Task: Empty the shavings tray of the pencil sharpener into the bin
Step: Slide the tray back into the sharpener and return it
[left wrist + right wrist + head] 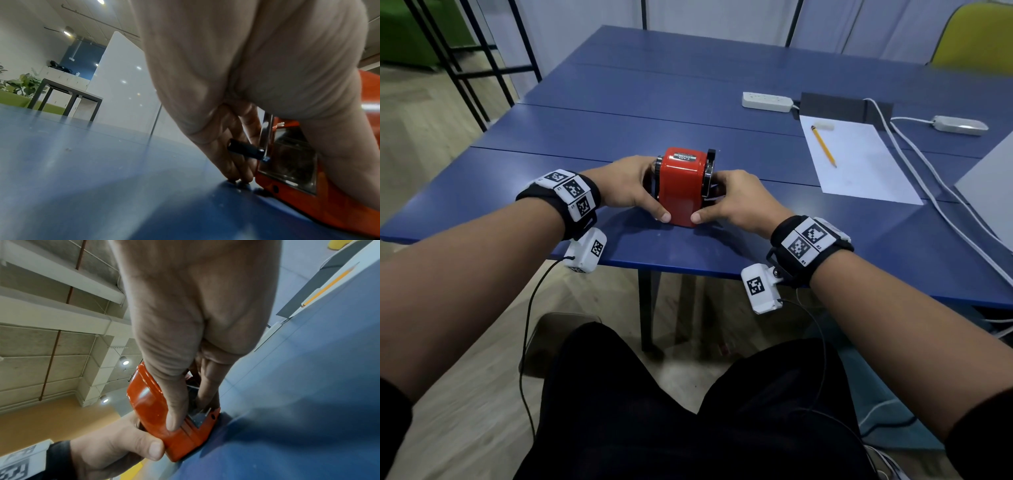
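A red pencil sharpener [681,185] stands on the blue table [619,113] near its front edge. My left hand [631,188] grips its left end, thumb on the near face. The left fingers [232,162] reach down past the black crank handle [244,149]. A dark see-through shavings tray [292,164] sits low in the red body. My right hand [731,200] grips the right end. The right thumb [174,410] presses the red sharpener [148,404], and the right fingers [205,386] curl onto the end face above a clear tray part [197,418]. No bin shows clearly.
A yellow pencil [823,145] and an eraser [823,126] lie on a white sheet [859,164] at the right. Behind are a power strip [767,101] and white cables [928,178]. A grey board [989,185] and a yellow chair [979,37] stand at the far right.
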`<action>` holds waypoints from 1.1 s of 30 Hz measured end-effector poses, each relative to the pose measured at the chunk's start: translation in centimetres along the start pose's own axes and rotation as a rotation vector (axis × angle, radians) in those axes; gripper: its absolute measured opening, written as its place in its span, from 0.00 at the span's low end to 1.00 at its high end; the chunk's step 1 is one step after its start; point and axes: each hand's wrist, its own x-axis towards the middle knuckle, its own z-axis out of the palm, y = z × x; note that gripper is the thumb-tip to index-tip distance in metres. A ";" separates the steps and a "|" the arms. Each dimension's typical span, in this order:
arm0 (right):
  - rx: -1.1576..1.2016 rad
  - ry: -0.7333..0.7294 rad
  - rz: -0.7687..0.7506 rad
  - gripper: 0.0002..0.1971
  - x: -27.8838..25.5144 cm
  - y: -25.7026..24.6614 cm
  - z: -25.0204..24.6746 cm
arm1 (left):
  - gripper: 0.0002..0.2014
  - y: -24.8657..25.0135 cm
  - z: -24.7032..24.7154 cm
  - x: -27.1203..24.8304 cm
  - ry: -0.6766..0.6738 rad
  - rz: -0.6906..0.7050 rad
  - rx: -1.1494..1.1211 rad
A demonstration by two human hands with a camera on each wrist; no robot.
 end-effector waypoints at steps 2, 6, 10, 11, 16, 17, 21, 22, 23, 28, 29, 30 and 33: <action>0.013 -0.007 -0.004 0.36 0.0 0.1 -0.1 | 0.39 0.0 -0.1 0.0 -0.006 -0.011 -0.002; 0.080 -0.041 -0.005 0.45 0.2 0.2 -0.7 | 0.41 0.8 -0.4 0.1 -0.026 -0.067 0.082; 0.092 -0.036 -0.022 0.44 -0.2 -0.1 -0.8 | 0.44 1.5 -0.5 -0.1 0.040 -0.135 0.233; 0.093 -0.023 -0.015 0.43 -0.5 -0.1 -0.7 | 0.46 1.4 -0.5 -0.2 0.069 -0.148 0.256; 0.086 0.026 0.004 0.38 -2.3 0.0 -0.1 | 0.51 1.4 -0.4 -1.2 0.206 -0.264 0.370; 0.083 0.032 0.005 0.37 -2.7 0.1 0.0 | 0.48 1.6 -0.2 -1.6 0.231 -0.276 0.394; 0.057 0.029 0.032 0.29 -4.0 0.5 0.7 | 0.38 2.2 1.1 -3.3 0.242 -0.307 0.386; 0.052 0.021 0.036 0.28 -4.1 0.7 0.8 | 0.39 2.4 1.6 -3.5 0.213 -0.303 0.357; 0.044 0.017 0.035 0.28 -4.2 0.7 0.8 | 0.42 2.6 2.2 -3.7 0.187 -0.290 0.325; 0.022 -0.015 -0.007 0.40 -3.0 -0.3 0.1 | 0.48 3.6 4.0 -3.5 0.209 -0.231 0.249; 0.016 -0.029 -0.018 0.42 -2.7 -0.6 0.1 | 0.46 3.7 4.1 -3.3 0.223 -0.223 0.244; 0.009 -0.037 -0.030 0.43 -2.5 -0.9 0.2 | 0.43 3.8 4.2 -3.2 0.232 -0.217 0.246; 0.002 -0.031 -0.044 0.45 -1.9 -1.1 0.4 | 0.39 4.0 3.9 -2.8 0.221 -0.221 0.242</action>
